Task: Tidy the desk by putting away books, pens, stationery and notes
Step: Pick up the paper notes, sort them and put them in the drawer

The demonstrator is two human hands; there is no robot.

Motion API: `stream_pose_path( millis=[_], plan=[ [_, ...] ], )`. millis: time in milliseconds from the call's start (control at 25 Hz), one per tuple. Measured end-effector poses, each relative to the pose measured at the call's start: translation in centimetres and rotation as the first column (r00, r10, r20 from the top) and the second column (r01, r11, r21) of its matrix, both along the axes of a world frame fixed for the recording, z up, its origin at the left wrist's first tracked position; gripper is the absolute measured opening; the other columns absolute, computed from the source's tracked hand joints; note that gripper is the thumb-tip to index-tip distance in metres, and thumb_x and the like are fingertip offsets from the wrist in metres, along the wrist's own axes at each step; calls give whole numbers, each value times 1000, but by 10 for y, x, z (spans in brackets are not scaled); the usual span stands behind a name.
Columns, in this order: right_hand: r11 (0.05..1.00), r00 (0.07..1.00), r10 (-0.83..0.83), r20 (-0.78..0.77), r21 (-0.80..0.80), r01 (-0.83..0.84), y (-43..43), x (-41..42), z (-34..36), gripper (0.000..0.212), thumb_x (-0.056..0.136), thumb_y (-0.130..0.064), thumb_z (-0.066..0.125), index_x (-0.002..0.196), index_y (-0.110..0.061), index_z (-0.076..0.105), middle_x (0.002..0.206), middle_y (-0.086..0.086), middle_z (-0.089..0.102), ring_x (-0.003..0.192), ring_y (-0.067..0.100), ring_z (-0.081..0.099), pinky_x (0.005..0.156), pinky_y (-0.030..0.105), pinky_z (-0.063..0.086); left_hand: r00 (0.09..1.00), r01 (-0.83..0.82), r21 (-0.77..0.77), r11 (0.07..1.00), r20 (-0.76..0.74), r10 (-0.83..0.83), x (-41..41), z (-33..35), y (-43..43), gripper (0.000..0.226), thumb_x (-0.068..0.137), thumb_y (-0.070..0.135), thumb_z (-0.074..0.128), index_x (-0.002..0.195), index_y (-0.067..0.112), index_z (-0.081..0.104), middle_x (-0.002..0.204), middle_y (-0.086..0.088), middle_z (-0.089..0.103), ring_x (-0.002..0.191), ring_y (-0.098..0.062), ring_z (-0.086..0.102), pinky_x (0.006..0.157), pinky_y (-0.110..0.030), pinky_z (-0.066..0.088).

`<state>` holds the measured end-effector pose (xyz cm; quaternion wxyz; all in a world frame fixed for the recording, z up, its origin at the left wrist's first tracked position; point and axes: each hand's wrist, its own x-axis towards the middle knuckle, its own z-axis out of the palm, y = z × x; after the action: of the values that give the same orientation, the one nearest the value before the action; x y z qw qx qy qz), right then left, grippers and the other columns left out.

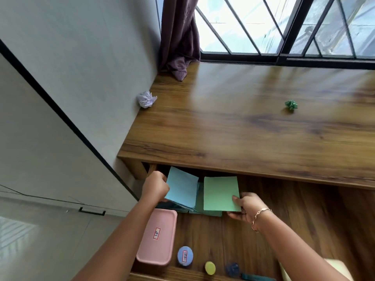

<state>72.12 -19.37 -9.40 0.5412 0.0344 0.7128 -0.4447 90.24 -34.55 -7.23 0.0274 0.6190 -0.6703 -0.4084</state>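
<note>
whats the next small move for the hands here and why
Probably lay both sheets flat and let go. The left hand grips the blue sheet, tilted up, and the right hand pinches the green sheet; both are already inside the open drawer, over other papers.

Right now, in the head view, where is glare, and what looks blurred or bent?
Head view: daylight leaves pale glare on the desk top; the window is washed out; the wide lens slants the wall; the blue sheet and green sheet look fairly sharp.
</note>
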Motion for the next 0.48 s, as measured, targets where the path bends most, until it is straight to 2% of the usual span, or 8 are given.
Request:
stream_pose_path(
  millis=[80,120,200,360,480],
  plan=[
    [999,997,-27,-68,22,29,-11,-1,-14,44,93,-1,48,134,0,32,98,18,53,86,32,55,38,29,52,991,76,-96,992,118,-64,-6,-2,-1,16,83,-1,52,94,-3,63,102,-22,66,93,-37,63,76,-37,56],
    [999,996,-24,-92,37,28,-16,-1,-19,45,92,-1,49,134,0,32,105,19,51,93,33,54,45,34,54,980,111,-117,987,179,-89,-9,0,0,17,85,1,50,97,-2,62,104,-21,65,97,-36,61,76,-33,52],
    [998,992,8,-126,67,0,-23,2,-28,46,92,-2,50,134,1,34,111,20,51,105,35,54,53,36,51,955,152,-153,977,278,-105,-13,2,3,20,89,2,46,104,-1,58,111,-20,63,106,-35,58,78,-33,45],
    [983,957,165,-237,123,-138,-29,13,-34,47,91,-2,52,135,-2,38,109,16,54,98,29,57,47,27,48,896,237,-210,949,424,-130,-15,-1,11,25,92,-1,43,114,-3,53,119,-19,60,113,-34,55,85,-34,46],
    [960,887,273,-371,161,-228,-28,15,-37,50,87,-3,58,135,-8,43,113,16,59,97,30,62,41,20,50,830,307,-191,932,533,-164,-16,-3,16,30,92,-3,41,121,-2,49,123,-18,58,115,-32,56,87,-33,47]
  ],
)
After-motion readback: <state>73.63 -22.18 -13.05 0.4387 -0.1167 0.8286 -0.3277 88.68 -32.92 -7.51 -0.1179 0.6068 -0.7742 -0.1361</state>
